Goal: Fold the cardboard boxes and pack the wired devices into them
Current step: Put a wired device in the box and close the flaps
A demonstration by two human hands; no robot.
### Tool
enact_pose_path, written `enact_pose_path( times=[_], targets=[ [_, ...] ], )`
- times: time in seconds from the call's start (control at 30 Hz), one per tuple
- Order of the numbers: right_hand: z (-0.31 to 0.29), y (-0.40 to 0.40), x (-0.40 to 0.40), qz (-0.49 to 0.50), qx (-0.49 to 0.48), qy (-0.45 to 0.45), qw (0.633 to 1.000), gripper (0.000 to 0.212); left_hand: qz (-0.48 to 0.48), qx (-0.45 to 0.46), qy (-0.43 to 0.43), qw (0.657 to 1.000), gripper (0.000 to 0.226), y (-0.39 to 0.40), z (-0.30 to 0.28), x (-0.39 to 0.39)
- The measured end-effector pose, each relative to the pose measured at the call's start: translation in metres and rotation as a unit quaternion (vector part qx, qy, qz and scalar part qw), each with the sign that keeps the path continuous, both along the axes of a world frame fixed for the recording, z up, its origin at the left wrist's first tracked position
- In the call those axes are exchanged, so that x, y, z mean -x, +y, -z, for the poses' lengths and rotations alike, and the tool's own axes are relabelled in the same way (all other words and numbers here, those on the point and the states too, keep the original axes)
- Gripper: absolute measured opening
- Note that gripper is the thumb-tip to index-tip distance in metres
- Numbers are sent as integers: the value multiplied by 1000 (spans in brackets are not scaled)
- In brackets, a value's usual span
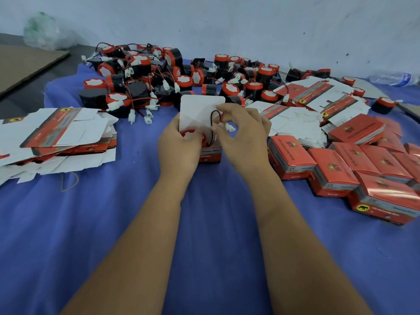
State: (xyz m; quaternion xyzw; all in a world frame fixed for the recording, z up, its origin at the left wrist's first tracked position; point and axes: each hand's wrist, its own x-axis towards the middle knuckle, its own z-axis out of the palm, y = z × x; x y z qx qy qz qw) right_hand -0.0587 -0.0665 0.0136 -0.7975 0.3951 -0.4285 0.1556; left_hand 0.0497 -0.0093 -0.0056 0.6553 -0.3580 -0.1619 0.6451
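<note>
An open red cardboard box [210,155] stands on the blue cloth in the middle, its white lid flap [200,110] raised. A red-and-black wired device [193,134] sits inside it. My left hand [179,148] grips the box's left side, thumb on the device. My right hand [245,133] pinches the device's black and red wire [214,119] above the box, and the white connector [229,127] hangs by my fingers. Behind the box lies a heap of loose wired devices [181,80].
Flat unfolded boxes are stacked at the left [56,135] and at the right rear [302,114]. Several closed red boxes [352,169] crowd the right side. A plastic bottle [395,78] lies far right, a cardboard sheet [27,62] far left.
</note>
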Motion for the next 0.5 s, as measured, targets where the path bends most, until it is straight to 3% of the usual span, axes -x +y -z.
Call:
enact_pose_path(
  times=[0.2, 0.5],
  targets=[
    [2, -1, 4, -8, 76, 16, 997, 30, -1, 7, 1, 1000, 34, 0, 0, 0],
    [7, -3, 2, -49, 72, 29, 996, 8, 11, 6, 42, 999, 22, -1, 0, -1]
  ],
)
